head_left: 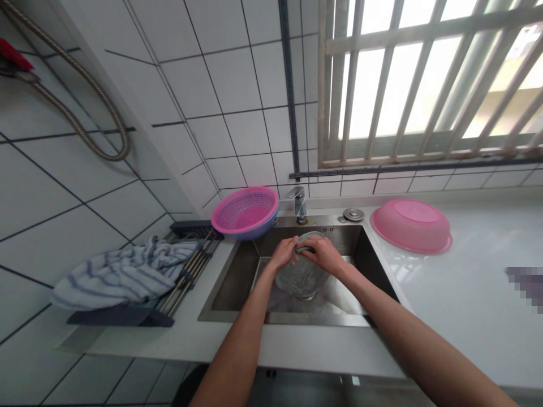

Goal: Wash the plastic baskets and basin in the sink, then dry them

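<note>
Two bare hands met over the steel sink (237, 277), both on a ribbed glass bowl (300, 280) held tilted above the basin floor, just in front of the tap (299, 202). The left hand (283, 252) was wrapped around the bowl's rim on its left side, fingers curled tight on the glass. The right hand (324, 254) lay over the top of the rim with its fingers closed on a grey-green piece (305, 243) pressed against the glass. Whether that was a pad or a cloth could not be told.

On the sink's back ledge, beside a round metal knob (353, 214), a few small dark marks stood near the tap, too small to read. No other lettering could be made out, and a pixelated patch (526, 285) covered something on the white counter (466, 328) to the right.

A pink and purple colander (246, 212) sat at the sink's back left corner, its edge overhanging the basin. An upturned pink basin (410, 225) rested on the counter to the right of the sink, well apart from the hands. To the left, a blue-striped towel (123, 274) lay bunched on a roll-up drying rack (189, 268). A metal hose (85, 102) looped across the tiled wall, and pale window bars (424, 85) ran above the counter.
</note>
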A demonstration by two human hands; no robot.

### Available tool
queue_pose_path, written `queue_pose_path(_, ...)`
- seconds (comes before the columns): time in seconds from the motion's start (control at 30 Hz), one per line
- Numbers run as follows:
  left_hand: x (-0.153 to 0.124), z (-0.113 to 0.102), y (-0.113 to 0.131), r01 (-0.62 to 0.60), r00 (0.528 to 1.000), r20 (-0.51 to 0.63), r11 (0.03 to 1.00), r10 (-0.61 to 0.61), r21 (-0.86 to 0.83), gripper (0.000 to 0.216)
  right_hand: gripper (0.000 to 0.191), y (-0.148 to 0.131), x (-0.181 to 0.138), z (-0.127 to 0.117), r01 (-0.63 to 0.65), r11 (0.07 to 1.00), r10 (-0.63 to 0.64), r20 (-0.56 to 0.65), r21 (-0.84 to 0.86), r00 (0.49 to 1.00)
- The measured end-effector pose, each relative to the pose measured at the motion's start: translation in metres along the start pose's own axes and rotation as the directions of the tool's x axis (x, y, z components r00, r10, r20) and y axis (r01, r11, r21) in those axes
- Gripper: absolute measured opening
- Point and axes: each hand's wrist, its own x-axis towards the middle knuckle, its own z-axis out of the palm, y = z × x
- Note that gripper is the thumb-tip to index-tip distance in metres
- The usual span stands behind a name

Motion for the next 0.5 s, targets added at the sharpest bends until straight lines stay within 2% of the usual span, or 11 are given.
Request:
queue_pose_path(0.1,0.002,-0.001,0.0,0.029,1.0,-0.009,1.0,-0.029,-0.012,0.055,0.02,0.006,0.0,-0.006,-0.064,0.998,0.062,-0.1,-0.021,0.993)
queue_pose_path(0.3,0.004,-0.009,0.0,0.015,0.991,-0.134,0.999,-0.02,-0.044,0.056,0.025,-0.002,0.0,-0.007,0.042,0.998,-0.046,0.099,0.048,0.994)
queue_pose_path(0.37,0.004,-0.011,0.001,0.04,0.99,-0.136,0.998,-0.045,-0.04,0.054,0.023,0.004,0.0,-0.01,0.011,0.999,-0.013,0.058,0.032,0.998)
queue_pose_path(0.5,0.004,-0.011,0.001,0.059,0.992,-0.111,0.998,-0.061,-0.023,0.052,0.018,0.023,-0.002,-0.017,-0.12,0.993,0.118,-0.118,-0.015,0.986)
